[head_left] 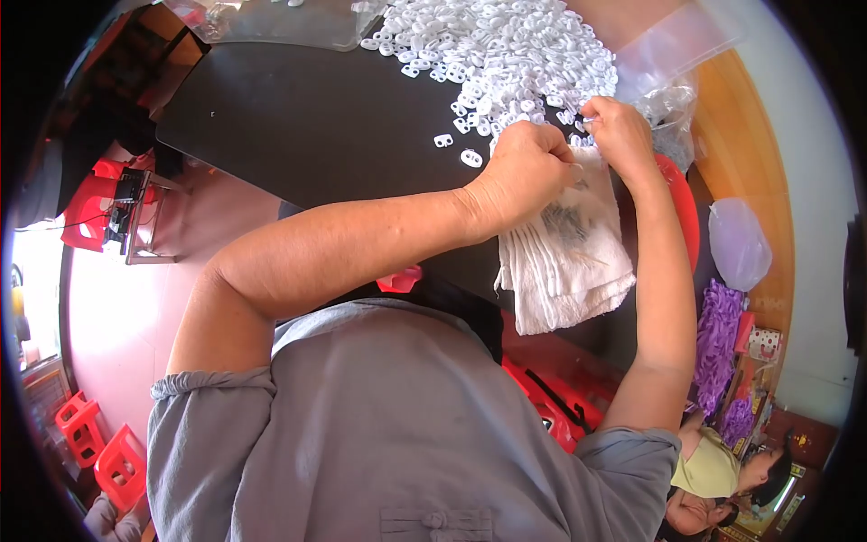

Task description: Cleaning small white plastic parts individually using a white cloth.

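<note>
A: Where did the small white oval two-holed pieces (506, 54) lie?

B: Heaped toward the far side of the smooth dark tabletop (325, 117) — two strays sat nearer, just left of the person's left hand (531, 167).

A: State of that hand?

B: Over the upper left part of a folded white cloth (564, 285), fingers curled, tips drawn together. Whether they pinched anything, one could not tell.

A: The right hand (623, 135)?

B: At the heap's near right edge, just beyond the cloth, thumb and forefinger close together beside the pieces. Clamped on one? Too small to tell.

A: Anything else near?

B: Thin dark strands (569, 219) on the cloth; a crumpled clear plastic bag (675, 122) beside the right hand.
</note>
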Tool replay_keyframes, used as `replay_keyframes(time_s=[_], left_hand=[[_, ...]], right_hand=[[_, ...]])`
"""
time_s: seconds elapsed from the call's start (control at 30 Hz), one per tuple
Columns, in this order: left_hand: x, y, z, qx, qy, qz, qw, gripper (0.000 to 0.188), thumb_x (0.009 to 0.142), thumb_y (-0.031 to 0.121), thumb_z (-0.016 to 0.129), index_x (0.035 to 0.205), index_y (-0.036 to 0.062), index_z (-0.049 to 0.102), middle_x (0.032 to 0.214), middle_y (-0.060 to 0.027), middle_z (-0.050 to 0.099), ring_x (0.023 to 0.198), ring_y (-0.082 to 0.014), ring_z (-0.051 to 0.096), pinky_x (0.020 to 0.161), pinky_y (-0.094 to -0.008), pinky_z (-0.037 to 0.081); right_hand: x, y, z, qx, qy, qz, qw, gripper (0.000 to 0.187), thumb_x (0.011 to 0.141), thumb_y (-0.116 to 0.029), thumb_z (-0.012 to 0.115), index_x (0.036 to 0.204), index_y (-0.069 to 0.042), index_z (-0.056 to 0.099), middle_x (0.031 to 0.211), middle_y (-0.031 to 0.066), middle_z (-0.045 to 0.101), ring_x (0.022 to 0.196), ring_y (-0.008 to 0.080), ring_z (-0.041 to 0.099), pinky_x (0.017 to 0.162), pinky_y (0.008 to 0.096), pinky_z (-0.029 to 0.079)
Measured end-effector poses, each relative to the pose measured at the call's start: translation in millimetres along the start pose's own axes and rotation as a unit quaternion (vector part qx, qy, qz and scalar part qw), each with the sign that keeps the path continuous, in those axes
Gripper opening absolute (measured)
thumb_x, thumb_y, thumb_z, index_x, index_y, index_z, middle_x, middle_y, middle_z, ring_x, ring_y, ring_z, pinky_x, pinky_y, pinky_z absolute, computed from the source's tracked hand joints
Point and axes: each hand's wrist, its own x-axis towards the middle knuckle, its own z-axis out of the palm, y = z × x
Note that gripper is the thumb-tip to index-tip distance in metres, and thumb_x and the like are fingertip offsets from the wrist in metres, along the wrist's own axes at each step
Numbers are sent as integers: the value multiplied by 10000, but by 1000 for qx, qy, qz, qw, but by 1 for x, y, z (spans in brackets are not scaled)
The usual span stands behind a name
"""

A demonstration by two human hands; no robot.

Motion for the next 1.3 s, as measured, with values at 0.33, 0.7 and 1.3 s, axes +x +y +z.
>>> replay_keyframes(time_s=[0.33,0.7,1.3], left_hand=[[-2,5,-1,-34,-3,-32,999,108,820,76,654,807,-26,621,637,-37,586,516,-91,529,497,-249,431],[-4,8,-2,-58,-6,-45,997,104,824,81,653,795,-10,613,634,-23,574,509,-84,510,481,-239,405],[-2,9,-2,-62,-7,-64,996,113,829,93,663,801,-5,615,635,-22,575,502,-77,509,451,-237,394]], right_hand=[[-3,1,8,-46,18,26,998,159,836,-70,506,914,-81,644,970,119,680,865,354,646,743,469,492],[1,17,2,60,-14,34,997,157,776,-103,608,915,-59,668,899,158,686,858,363,646,735,444,498],[-10,15,-6,36,55,63,996,117,837,-113,591,896,-12,604,770,87,655,713,200,616,636,336,460]])
